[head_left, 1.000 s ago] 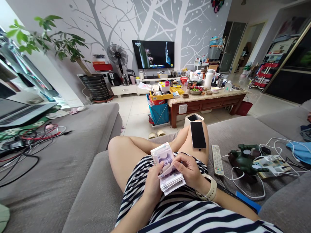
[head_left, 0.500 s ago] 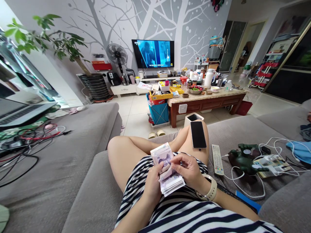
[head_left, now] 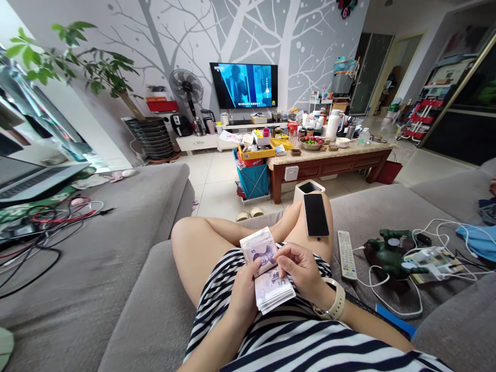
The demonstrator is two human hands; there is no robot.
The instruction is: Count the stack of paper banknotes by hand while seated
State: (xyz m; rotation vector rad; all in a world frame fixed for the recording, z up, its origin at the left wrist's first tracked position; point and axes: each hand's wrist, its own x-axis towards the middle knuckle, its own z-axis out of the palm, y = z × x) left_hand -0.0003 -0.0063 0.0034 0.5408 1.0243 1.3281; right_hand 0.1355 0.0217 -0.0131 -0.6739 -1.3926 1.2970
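Observation:
A folded wad of purple banknotes [head_left: 271, 292] rests over my lap, bent so that an upper part and a lower part both face me, each with a 5 showing. My left hand [head_left: 245, 289] is closed around its left side, thumb pressed on the face of the upper notes. At the right edge, my right hand [head_left: 300, 268] has thumb and bent fingers drawn together on the banknotes by the fold. The fingertips partly cover what they pinch. A pale watch is on the right wrist. On my right leg lies a dark-screened phone [head_left: 316, 215].
To the right on the sofa are a remote control [head_left: 346, 255], a dark green object [head_left: 391, 258] and white cables. A laptop [head_left: 42, 183] and tangled cables [head_left: 34, 227] lie at left. Ahead stand a cluttered coffee table [head_left: 329, 165] and a blue bin [head_left: 253, 181].
A curved banknote between the two parts of the wad has come down flat onto the lower part. My right fingers have shifted slightly; my left hand keeps its place.

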